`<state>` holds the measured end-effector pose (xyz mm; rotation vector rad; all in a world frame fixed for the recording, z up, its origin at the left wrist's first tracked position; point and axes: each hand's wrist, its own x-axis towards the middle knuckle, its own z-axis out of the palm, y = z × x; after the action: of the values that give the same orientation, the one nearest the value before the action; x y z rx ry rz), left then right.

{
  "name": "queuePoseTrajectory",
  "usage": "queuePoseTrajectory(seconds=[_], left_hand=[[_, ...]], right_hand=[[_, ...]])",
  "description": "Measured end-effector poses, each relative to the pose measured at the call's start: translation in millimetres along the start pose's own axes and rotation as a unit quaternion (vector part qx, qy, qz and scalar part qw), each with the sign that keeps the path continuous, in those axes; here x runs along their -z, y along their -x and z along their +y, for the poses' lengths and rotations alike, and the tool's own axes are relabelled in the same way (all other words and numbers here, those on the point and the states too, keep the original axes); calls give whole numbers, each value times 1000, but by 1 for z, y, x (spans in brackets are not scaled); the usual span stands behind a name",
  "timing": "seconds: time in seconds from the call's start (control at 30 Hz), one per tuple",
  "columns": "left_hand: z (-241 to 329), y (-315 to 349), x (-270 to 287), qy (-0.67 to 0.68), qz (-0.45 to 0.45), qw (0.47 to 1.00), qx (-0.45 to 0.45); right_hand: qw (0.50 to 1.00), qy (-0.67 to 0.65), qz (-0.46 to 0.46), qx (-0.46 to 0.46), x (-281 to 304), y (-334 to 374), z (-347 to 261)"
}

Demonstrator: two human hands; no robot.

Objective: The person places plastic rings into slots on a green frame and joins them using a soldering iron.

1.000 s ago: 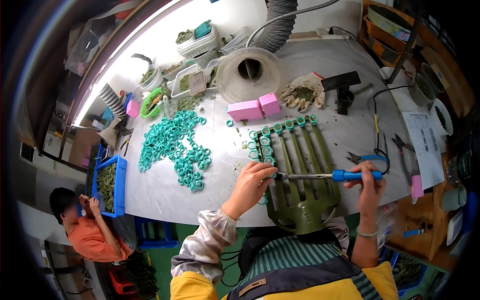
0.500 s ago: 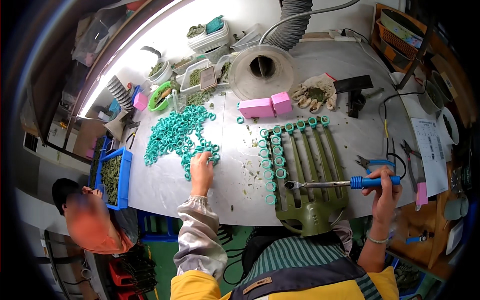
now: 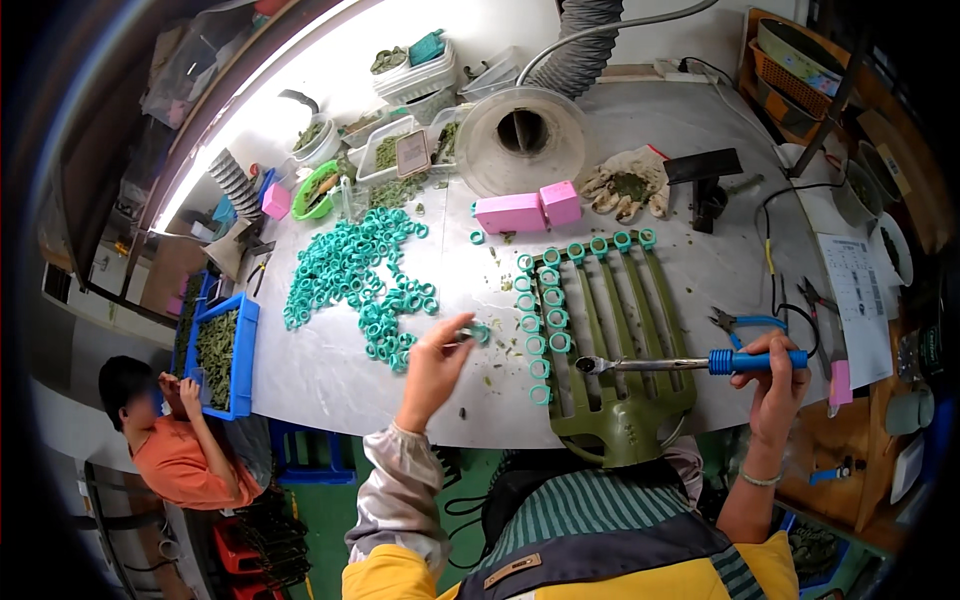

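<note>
The right hand [image 3: 776,388] grips a blue-handled tool [image 3: 665,365] above the green rack [image 3: 620,428], while the left hand [image 3: 436,368], well apart, pinches a teal ring [image 3: 481,333] over the worktop [image 3: 305,378]. Beyond lie the ring heap [image 3: 345,268] and pink blocks [image 3: 511,213].

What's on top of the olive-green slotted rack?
On the rack, teal rings line the far and left sides. The blue-handled tool crosses above. The rack surface beneath both is covered.

Counted sixteen teal rings [image 3: 557,308] along one olive rack [image 3: 622,425], one blue-handled tool [image 3: 705,363]; far, one funnel [image 3: 485,145], two pink blocks [image 3: 512,213] just nearer, one glove [image 3: 640,172]; left, loose rings [image 3: 345,265] too heaped to count.
</note>
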<state>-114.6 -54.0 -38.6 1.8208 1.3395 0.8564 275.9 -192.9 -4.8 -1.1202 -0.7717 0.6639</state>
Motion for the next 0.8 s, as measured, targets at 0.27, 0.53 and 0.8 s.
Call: queuePoseTrajectory(seconds=[0.27, 0.53, 0.8], left_hand=[[67, 20, -61, -100, -107, 968, -202], [67, 15, -74, -171, -135, 945, -246], [63, 9, -72, -134, -128, 949, -254]], right_hand=[[999, 4, -13, -30, 2, 4, 3], [998, -26, -48, -39, -10, 5, 17], [999, -23, -22, -14, 5, -2, -1]])
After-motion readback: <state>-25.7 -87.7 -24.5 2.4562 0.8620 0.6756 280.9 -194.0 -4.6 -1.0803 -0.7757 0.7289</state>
